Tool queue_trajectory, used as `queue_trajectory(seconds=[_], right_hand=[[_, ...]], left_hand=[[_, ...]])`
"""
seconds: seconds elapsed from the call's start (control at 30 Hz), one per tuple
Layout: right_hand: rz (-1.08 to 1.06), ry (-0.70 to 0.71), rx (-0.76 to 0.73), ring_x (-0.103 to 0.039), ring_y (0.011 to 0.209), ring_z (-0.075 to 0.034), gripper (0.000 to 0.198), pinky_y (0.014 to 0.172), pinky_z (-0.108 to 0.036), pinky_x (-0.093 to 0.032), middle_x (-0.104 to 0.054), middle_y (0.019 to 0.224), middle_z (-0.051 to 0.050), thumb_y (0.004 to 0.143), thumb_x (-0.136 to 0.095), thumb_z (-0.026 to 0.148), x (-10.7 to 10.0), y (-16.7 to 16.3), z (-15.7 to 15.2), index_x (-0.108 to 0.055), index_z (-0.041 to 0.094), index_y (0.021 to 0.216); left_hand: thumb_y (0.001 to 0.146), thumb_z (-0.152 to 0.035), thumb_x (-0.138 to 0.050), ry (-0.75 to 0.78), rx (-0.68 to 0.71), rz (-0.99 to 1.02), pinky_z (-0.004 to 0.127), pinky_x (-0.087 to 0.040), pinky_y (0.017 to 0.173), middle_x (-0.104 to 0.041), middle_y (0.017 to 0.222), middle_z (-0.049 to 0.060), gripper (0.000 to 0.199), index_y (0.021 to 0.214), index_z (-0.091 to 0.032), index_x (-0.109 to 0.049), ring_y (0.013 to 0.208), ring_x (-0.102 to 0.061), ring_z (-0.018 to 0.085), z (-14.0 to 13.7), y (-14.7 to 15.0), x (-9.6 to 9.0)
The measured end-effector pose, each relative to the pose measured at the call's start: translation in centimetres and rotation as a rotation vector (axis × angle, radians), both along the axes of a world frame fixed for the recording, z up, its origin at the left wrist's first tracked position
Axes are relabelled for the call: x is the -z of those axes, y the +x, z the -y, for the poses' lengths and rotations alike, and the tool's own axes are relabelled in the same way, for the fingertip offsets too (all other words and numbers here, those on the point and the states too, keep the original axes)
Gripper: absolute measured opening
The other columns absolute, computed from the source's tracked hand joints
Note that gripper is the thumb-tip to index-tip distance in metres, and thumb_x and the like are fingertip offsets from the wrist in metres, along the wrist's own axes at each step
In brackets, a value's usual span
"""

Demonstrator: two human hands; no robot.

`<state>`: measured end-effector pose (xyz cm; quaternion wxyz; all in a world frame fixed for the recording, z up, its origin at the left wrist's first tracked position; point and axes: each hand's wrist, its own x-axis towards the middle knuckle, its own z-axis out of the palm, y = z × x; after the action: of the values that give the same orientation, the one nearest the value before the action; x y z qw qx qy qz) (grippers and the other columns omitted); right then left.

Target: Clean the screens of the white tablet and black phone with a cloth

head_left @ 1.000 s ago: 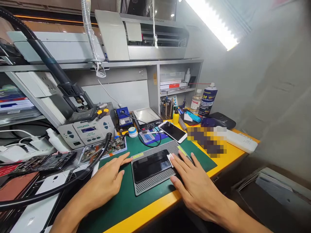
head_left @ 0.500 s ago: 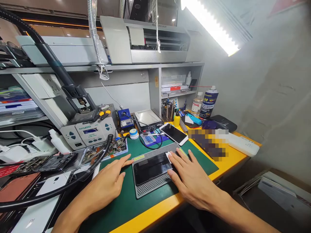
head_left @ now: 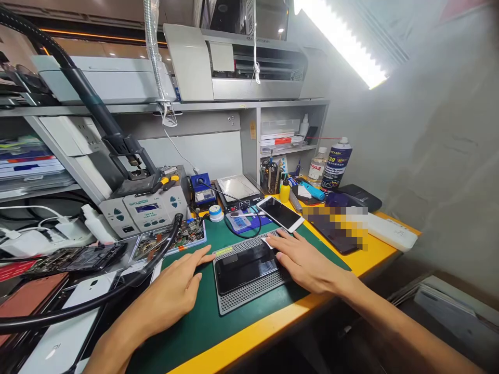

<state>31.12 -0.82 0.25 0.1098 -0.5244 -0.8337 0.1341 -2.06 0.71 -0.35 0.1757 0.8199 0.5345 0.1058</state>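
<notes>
A black phone (head_left: 246, 269) lies screen up on a grey perforated pad (head_left: 249, 295), which rests on a green mat (head_left: 195, 336). My right hand (head_left: 302, 259) lies over the phone's far right end with its fingers stretched forward. Under those fingertips a small white wipe (head_left: 266, 242) shows, pressed down at the phone's upper edge; most of it is hidden. My left hand (head_left: 177, 285) holds nothing. Its index finger points at the pad's upper left corner and appears to touch it, while the thumb stands apart.
A white phone (head_left: 280, 213) lies behind the pad. Farther left are a parts tray (head_left: 191, 236), a grey rework station (head_left: 146, 210) and a thick black hose (head_left: 128, 291) crossing several phones. A spray can (head_left: 336, 166) and yellow bottle (head_left: 284, 191) stand at the back right.
My right hand has swung slightly away and turned, its forearm lower right, the wipe moving left and up along the phone's edge. My left hand stays almost still.
</notes>
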Motion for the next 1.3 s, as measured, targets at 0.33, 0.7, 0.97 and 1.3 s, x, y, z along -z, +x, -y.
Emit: queue_trajectory(seconds=[0.33, 0.7, 0.97, 1.3], right_hand=[[0.063, 0.064, -0.091, -0.027, 0.153, -0.031, 0.057, 0.123, -0.062, -0.022, -0.039, 0.161, -0.005, 0.098, -0.034, 0.02, -0.5, 0.6, 0.3, -0.041, 0.017, 0.155], [0.15, 0.219, -0.093, -0.027, 0.152, -0.033, 0.057, 0.122, -0.065, -0.022, -0.043, 0.158, -0.006, 0.097, -0.041, 0.019, -0.5, 0.4, 3.8, -0.044, 0.018, 0.153], [0.191, 0.256, -0.06, -0.023, 0.153, -0.034, 0.056, 0.123, -0.066, -0.022, -0.036, 0.162, -0.003, 0.102, -0.039, 0.027, -0.2, 0.2, 6.4, -0.037, 0.019, 0.157], [0.153, 0.232, 0.02, -0.021, 0.153, -0.036, 0.052, 0.12, -0.069, -0.025, -0.032, 0.163, -0.004, 0.108, -0.031, 0.041, 0.4, -0.6, 6.0, -0.039, 0.024, 0.156]], left_hand=[[0.098, -0.031, -0.038, -0.004, 0.0, -0.001, 0.04, -0.034, 0.121, -0.054, 0.152, -0.003, 0.058, 0.156, -0.026, -0.032, 0.145, -0.042, 0.023, 0.2, 0.3, -0.4], [0.096, -0.033, -0.042, 0.033, 0.007, 0.033, 0.039, -0.04, 0.118, -0.058, 0.149, 0.002, 0.059, 0.155, -0.023, -0.037, 0.143, -0.047, 0.025, 0.3, 0.2, -0.4], [0.098, -0.034, -0.041, 0.023, 0.002, 0.029, 0.04, -0.039, 0.118, -0.056, 0.151, 0.0, 0.057, 0.155, -0.027, -0.036, 0.144, -0.045, 0.025, 0.2, 0.2, -0.2], [0.1, -0.032, -0.038, 0.031, 0.017, 0.02, 0.042, -0.035, 0.12, -0.054, 0.152, 0.001, 0.056, 0.155, -0.027, -0.034, 0.145, -0.043, 0.024, 0.3, 0.2, -0.1]])
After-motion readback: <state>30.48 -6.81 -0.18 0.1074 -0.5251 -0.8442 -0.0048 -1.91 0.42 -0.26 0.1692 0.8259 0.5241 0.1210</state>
